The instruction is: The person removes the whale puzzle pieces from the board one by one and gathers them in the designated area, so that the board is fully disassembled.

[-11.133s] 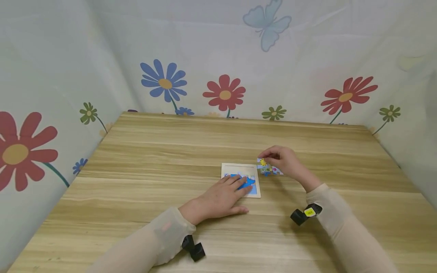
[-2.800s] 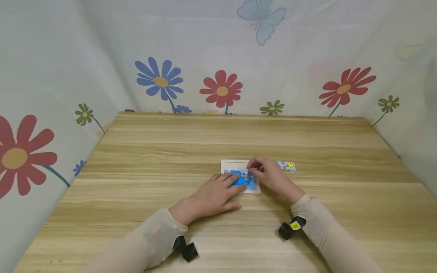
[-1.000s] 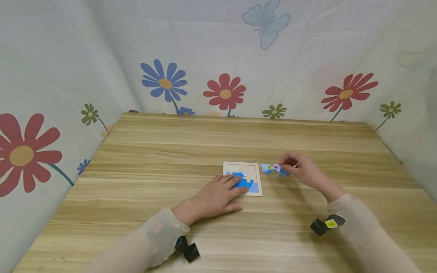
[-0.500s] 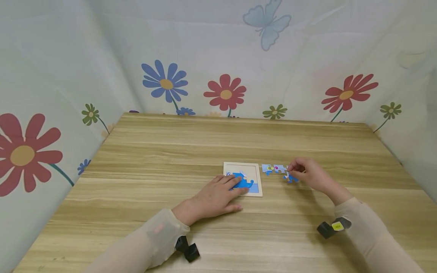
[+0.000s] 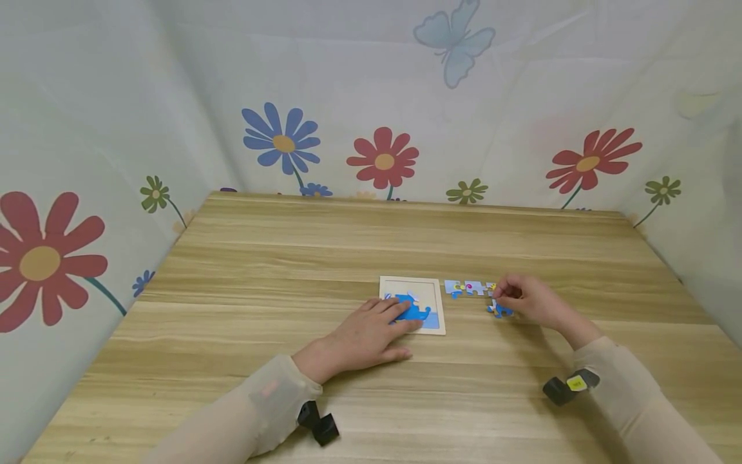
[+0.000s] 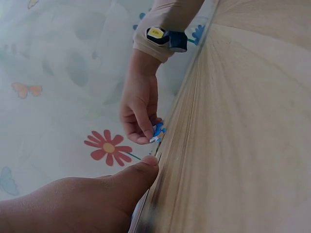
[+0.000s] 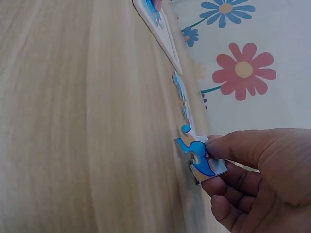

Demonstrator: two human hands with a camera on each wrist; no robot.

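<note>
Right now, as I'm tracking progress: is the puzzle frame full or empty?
Partly filled: the puzzle frame shows bare backing at its far side and blue pieces nearer, partly hidden by the left hand.

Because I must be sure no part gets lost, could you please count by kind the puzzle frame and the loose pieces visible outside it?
Square pale wooden puzzle frame: 1
Blue-and-tan jigsaw piece, held: 1
Printed light-blue jigsaw pieces on the wood-grain table: 3, one partly hidden
Total: 5
</note>
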